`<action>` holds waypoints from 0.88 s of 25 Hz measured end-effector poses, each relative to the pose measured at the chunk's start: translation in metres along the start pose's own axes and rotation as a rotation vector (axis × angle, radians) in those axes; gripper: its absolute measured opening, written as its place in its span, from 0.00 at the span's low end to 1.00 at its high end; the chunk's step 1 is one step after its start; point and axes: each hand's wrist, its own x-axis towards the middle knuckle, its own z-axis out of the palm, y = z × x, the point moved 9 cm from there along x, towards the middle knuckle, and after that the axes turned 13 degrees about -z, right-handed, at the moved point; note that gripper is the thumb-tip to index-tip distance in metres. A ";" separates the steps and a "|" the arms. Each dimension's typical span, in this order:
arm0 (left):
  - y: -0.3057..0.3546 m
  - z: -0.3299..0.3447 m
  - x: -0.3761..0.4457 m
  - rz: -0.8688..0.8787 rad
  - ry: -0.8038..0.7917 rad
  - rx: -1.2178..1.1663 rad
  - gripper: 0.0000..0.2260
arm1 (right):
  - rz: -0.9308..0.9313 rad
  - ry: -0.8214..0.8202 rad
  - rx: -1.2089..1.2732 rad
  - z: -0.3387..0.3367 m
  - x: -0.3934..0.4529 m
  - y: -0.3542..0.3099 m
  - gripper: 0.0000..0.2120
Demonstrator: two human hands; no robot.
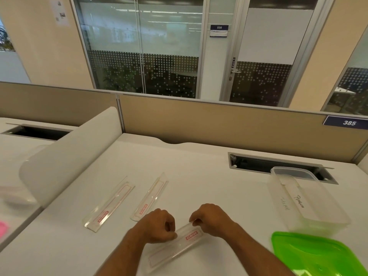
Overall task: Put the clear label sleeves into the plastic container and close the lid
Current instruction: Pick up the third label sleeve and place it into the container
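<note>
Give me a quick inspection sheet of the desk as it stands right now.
Surface: white desk, bare around the work.
Job's things: one clear sleeve held in both hands; two more sleeves lying flat to the left; open plastic container at right with labelled inserts inside; green lid off, in front of it.
Clutter: pink item at far left edge.
Grippers: left hand and right hand pinch the sleeve.
Cables: nothing seen; cable slot open.
Surroundings: beige partition, glass office wall behind.
</note>
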 end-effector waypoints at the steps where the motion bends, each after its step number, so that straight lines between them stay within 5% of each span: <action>1: 0.000 -0.002 0.001 0.006 0.017 -0.008 0.12 | 0.013 0.020 0.019 -0.002 -0.004 0.005 0.13; 8: 0.006 -0.011 0.023 -0.021 0.099 -0.252 0.06 | 0.137 0.128 0.295 -0.027 -0.031 0.043 0.12; 14: 0.024 -0.014 0.042 -0.036 0.037 -0.459 0.06 | 0.122 0.103 0.474 -0.039 -0.053 0.054 0.38; 18: 0.034 -0.017 0.047 -0.054 -0.065 -0.645 0.09 | 0.217 0.302 0.561 -0.061 -0.063 0.074 0.30; 22: 0.034 -0.032 0.051 -0.108 -0.126 -1.017 0.27 | 0.267 0.478 0.727 -0.076 -0.075 0.096 0.24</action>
